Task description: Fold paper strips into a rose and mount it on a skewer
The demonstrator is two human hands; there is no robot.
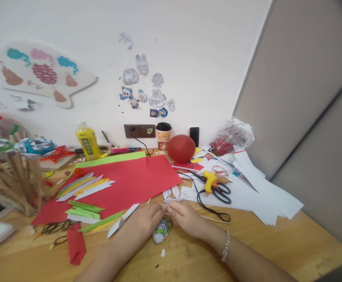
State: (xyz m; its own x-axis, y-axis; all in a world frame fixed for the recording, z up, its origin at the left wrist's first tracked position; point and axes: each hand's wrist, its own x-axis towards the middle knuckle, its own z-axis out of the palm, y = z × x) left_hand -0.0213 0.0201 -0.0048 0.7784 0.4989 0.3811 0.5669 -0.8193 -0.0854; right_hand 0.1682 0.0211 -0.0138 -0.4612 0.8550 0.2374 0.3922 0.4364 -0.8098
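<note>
My left hand [146, 219] and my right hand [185, 217] are close together over the wooden table [200, 258]. A green and white folded paper piece [161, 230] lies between and just below them. My right hand is closed, thumb and fingers pinched on a small strip of white paper. The fingers of my left hand are bent together beside the paper piece; what they hold, if anything, is hidden. A long white folded strip [123, 220] lies by my left wrist. A thin wooden stick [215, 219] lies behind my right hand.
Red paper [135, 178] carries folded strips [94, 188] on the left. At the right are a yellow glue gun [209, 182], black-handled scissors [221, 193] and white sheets [256, 196]. A red balloon [181, 149], a cup [163, 138] and a yellow bottle [88, 141] stand near the wall.
</note>
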